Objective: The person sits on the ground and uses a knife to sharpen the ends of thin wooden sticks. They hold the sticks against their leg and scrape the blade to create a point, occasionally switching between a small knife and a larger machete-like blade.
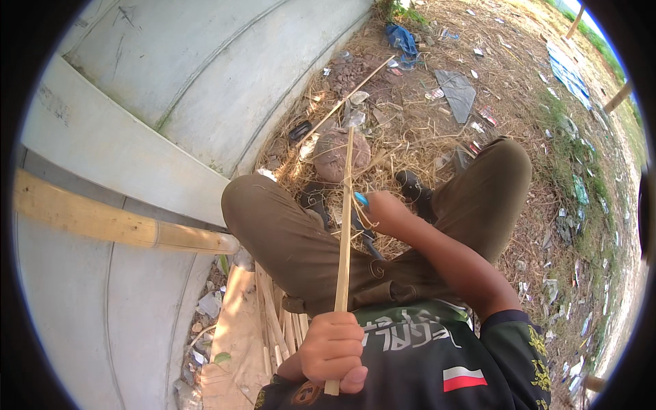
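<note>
We sit on straw-strewn ground [424, 130] littered with scraps, beside a curved concrete wall [205, 75] with a thick bamboo pole [116, 222] leaning on it. Our left hand [333, 348] is closed around the near end of a bamboo strip [345, 225] that runs up between our knees. Our right hand [386, 212] grips a blue-handled knife [361, 199] against the strip.

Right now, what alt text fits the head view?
A seated person's left hand grips a thin bamboo strip while the right hand works a blue-handled tool against it. A thick bamboo pole leans on the concrete wall.
</note>
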Demonstrator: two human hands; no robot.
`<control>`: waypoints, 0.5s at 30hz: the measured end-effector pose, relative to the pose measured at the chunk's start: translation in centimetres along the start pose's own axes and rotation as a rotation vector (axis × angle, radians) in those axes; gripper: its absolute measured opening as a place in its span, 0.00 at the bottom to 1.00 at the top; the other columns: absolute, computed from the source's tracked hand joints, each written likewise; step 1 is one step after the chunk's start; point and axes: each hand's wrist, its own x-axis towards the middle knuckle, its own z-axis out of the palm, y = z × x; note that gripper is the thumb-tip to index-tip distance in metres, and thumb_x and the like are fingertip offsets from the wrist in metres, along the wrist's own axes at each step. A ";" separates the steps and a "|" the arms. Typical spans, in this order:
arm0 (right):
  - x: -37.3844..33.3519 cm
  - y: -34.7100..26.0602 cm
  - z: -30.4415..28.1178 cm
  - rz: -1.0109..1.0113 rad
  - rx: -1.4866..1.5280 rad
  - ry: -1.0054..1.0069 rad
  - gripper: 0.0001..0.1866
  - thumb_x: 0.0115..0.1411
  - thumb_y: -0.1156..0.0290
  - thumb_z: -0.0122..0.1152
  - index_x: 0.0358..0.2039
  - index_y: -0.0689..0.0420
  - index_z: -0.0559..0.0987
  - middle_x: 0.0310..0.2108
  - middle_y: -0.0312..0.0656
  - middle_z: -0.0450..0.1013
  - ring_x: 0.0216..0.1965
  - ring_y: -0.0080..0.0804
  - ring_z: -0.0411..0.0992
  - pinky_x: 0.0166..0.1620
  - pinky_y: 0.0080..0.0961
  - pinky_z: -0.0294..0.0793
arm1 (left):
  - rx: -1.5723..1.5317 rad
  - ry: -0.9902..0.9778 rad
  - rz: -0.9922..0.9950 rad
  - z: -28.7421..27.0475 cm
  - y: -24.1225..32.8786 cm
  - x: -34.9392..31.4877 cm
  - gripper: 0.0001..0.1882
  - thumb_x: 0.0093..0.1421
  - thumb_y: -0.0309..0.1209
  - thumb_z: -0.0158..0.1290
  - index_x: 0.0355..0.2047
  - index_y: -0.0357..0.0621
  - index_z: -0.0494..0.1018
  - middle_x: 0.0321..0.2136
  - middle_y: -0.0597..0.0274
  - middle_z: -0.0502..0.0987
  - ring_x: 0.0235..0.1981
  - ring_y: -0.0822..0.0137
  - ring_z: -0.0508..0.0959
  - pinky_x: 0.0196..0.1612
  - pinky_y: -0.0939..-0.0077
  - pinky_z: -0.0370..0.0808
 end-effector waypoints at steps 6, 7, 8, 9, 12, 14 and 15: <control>-7.2 -5.2 0.6 -0.108 0.388 0.081 0.09 0.57 0.68 0.62 0.29 0.61 0.77 0.19 0.56 0.73 0.23 0.59 0.74 0.29 0.47 0.74 | 0.031 0.266 0.093 1.3 -0.9 -0.5 0.26 0.62 0.28 0.48 0.08 0.48 0.52 0.06 0.72 0.54 0.06 0.72 0.56 0.13 0.75 0.54; -7.5 -5.4 0.9 -0.080 0.433 0.122 0.09 0.58 0.69 0.63 0.29 0.61 0.76 0.19 0.55 0.73 0.21 0.58 0.73 0.27 0.44 0.73 | 0.033 0.281 0.100 1.5 -1.1 -0.5 0.26 0.62 0.28 0.48 0.08 0.48 0.52 0.06 0.72 0.54 0.06 0.72 0.56 0.13 0.75 0.54; -6.9 -5.6 0.7 -0.021 0.339 0.128 0.08 0.58 0.69 0.62 0.29 0.61 0.77 0.20 0.55 0.75 0.24 0.60 0.75 0.30 0.46 0.75 | 0.035 0.295 0.108 1.6 -1.2 -0.6 0.26 0.62 0.29 0.48 0.08 0.48 0.53 0.06 0.72 0.54 0.06 0.72 0.56 0.13 0.75 0.53; -6.2 -5.5 0.9 -0.006 0.245 0.179 0.08 0.58 0.69 0.62 0.29 0.61 0.77 0.21 0.55 0.75 0.25 0.60 0.75 0.31 0.47 0.75 | 0.026 0.313 0.105 1.6 -1.3 -0.7 0.26 0.62 0.29 0.48 0.08 0.48 0.53 0.06 0.72 0.54 0.06 0.72 0.56 0.13 0.75 0.53; -2.8 -4.4 1.3 0.070 0.093 0.196 0.04 0.57 0.74 0.58 0.31 0.59 0.80 0.27 0.56 0.78 0.31 0.58 0.79 0.35 0.50 0.78 | 0.033 0.336 0.088 1.7 -0.8 -0.7 0.25 0.62 0.29 0.47 0.08 0.48 0.54 0.06 0.72 0.54 0.05 0.72 0.56 0.14 0.75 0.52; 1.8 -1.9 0.5 0.131 0.004 0.119 0.06 0.57 0.74 0.58 0.31 0.60 0.82 0.28 0.55 0.79 0.32 0.57 0.79 0.38 0.50 0.79 | 0.022 0.299 0.069 2.2 -0.6 0.1 0.25 0.62 0.29 0.46 0.08 0.48 0.53 0.06 0.72 0.54 0.05 0.72 0.56 0.14 0.75 0.52; 2.7 -1.3 0.2 0.169 -0.045 0.078 0.07 0.57 0.74 0.58 0.31 0.60 0.83 0.28 0.55 0.79 0.32 0.57 0.80 0.39 0.49 0.79 | 0.028 0.324 0.093 2.2 -0.8 0.1 0.25 0.62 0.29 0.46 0.08 0.48 0.53 0.06 0.72 0.54 0.06 0.72 0.56 0.14 0.75 0.51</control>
